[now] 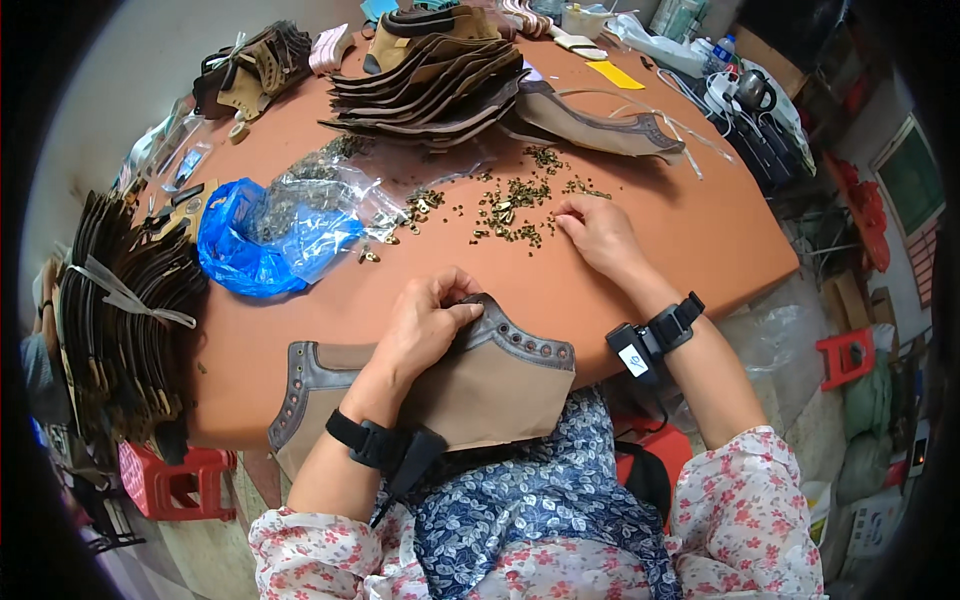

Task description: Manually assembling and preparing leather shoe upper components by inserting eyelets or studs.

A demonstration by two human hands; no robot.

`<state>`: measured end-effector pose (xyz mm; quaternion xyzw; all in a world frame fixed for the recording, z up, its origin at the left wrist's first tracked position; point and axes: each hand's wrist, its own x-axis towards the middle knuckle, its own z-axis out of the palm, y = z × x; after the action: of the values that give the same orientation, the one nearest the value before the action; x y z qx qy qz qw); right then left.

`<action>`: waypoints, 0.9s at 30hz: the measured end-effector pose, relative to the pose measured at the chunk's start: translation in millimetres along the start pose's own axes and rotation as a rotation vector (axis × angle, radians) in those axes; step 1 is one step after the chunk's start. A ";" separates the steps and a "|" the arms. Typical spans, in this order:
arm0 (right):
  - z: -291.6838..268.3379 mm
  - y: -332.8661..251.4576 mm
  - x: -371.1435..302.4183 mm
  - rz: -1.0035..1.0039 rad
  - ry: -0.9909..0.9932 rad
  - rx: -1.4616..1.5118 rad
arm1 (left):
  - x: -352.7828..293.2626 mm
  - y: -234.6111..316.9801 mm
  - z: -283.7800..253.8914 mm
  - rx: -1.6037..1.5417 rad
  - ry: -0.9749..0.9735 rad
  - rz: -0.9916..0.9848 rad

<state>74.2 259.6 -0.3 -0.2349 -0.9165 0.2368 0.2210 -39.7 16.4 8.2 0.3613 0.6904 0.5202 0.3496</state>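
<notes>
At the left edge of the table (700, 260) stands a tied stack of brown shoe pieces (120, 310); whether these are finished or waiting, I cannot tell. Just right of it lie a blue bag (235, 240) and, touching it, a clear bag (310, 185) with small metal bits inside.

Next comes the left hand (420, 320), thumb and fingers pinching the dark upper corner of the shoe piece (510, 390) at the table's near edge, its lower part by the person's lap. Rows of round holes run along its dark bands, so that part looks done; I can make out no metal bits set in them, so fitting them seems left to do.

Toward the far edge rises an untied stack of similar pieces (420, 95), perhaps more work. Loose metal bits (515, 205) lie scattered mid-table. At their right side the right hand (600, 235) rests, fingertips drawn together; whether they grip a bit, I cannot tell.
</notes>
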 end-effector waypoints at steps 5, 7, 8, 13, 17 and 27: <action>1.9 -5.5 0.4 -0.069 0.034 -0.070 | -1.3 1.9 0.9 -0.028 0.004 -0.015; 2.9 -2.9 -0.1 -0.103 0.040 -0.089 | -1.8 3.1 0.9 -0.017 -0.003 -0.011; 3.0 -2.8 0.1 -0.121 0.044 -0.098 | -1.9 3.1 0.7 0.000 -0.009 -0.006; 2.2 -2.3 0.4 -0.160 0.017 -0.110 | -4.9 8.0 0.2 0.066 -0.032 0.027; 3.1 2.2 2.2 -0.197 0.018 -0.181 | -2.0 5.3 -0.1 0.065 -0.070 0.006; -20.3 -60.6 -49.2 -0.119 -0.143 0.196 | 1.3 -13.1 -1.6 0.041 -0.016 0.068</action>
<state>103.9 192.9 33.9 -0.1400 -0.9146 0.3279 0.1905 -43.5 14.2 -4.3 0.3958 0.6853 0.5146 0.3299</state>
